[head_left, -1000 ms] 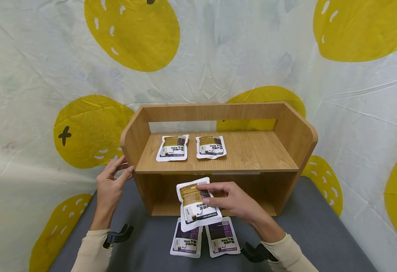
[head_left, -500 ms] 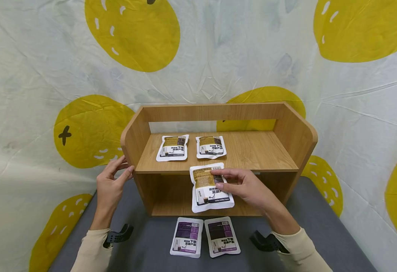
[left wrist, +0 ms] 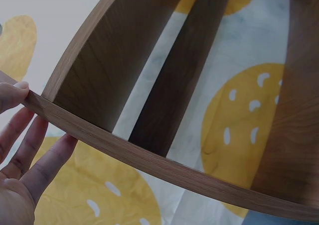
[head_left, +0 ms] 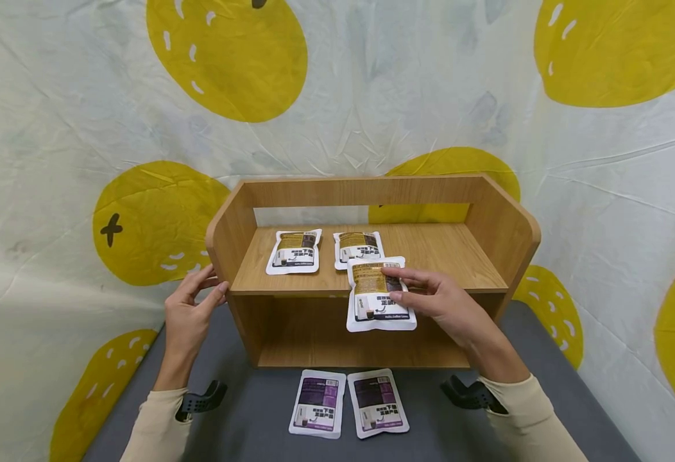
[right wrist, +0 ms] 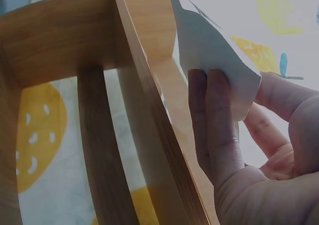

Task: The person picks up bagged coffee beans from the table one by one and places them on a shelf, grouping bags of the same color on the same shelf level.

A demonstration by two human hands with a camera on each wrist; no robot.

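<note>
My right hand (head_left: 438, 305) pinches a white pouch with a yellow-brown label (head_left: 375, 308) by its right side, in front of the upper shelf's front edge. In the right wrist view the pouch's pale back (right wrist: 214, 56) shows, with fingertips against it. My left hand (head_left: 190, 314) holds the left side panel of the wooden shelf unit (head_left: 366, 290), thumb at its front edge and fingers on the outer face. Two similar yellow-brown pouches lie on the upper shelf, a left one (head_left: 294, 251) and a middle one (head_left: 356, 247); the held pouch overlaps the latter in the head view.
Two white pouches with purple labels, a left one (head_left: 317, 404) and a right one (head_left: 378, 403), lie side by side on the dark grey tabletop (head_left: 245, 423) before the unit. A pale cloth with yellow shapes (head_left: 228, 58) hangs behind.
My right hand has carried the yellow-brown pouch up and to the right, from over the purple-labelled pouches to the upper shelf's edge. My left hand has stayed in place.
</note>
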